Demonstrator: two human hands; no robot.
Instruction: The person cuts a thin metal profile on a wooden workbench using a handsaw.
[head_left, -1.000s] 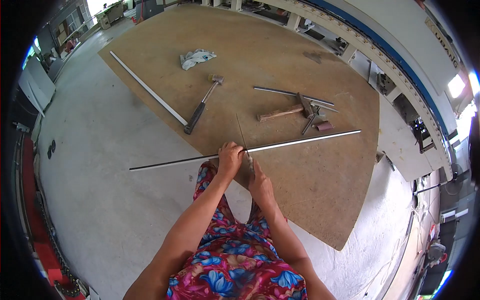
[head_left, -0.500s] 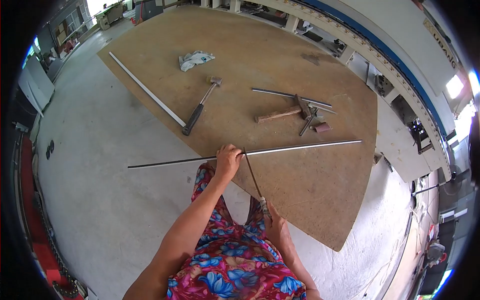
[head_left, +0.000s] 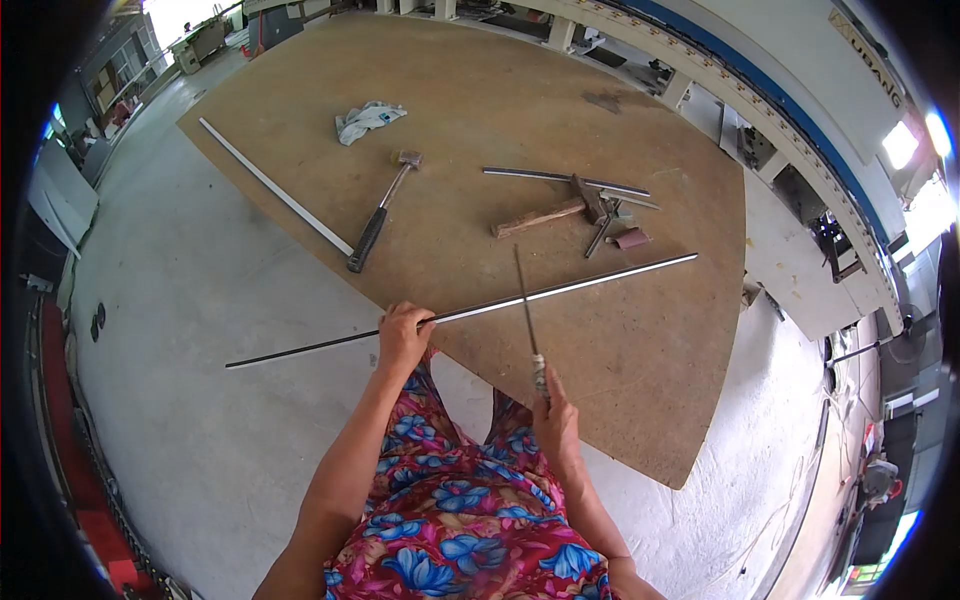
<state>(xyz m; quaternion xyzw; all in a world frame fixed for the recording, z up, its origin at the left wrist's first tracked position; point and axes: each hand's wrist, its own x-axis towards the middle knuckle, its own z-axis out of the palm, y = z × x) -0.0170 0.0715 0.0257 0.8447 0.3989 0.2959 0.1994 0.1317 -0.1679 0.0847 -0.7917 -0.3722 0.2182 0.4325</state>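
Note:
My left hand point(head_left: 402, 332) is closed around a long thin metal strip point(head_left: 580, 287), dark along one side and bright along the other. The strip slants across the near edge of the brown board, its left end out over the pale floor. In my right hand point(head_left: 555, 410) is a long, thin, dark file point(head_left: 530, 318), gripped by its wrapped, pale handle. The file crosses the strip in this view, to the right of my left hand, with its tip beyond the strip.
On the brown board point(head_left: 640, 400) lie a black-handled mallet point(head_left: 372, 232), a wooden-handled hammer point(head_left: 540, 216), short metal pieces point(head_left: 598, 238), a reddish-brown roll point(head_left: 630, 238) and a crumpled plastic bag point(head_left: 368, 121). A white strip point(head_left: 275, 185) lies along its left edge. A large machine point(head_left: 770, 90) stands behind.
The strip has turned, its right end farther away and its left end nearer me. My left hand has shifted left; the file has moved right and forward, its tip now past the strip.

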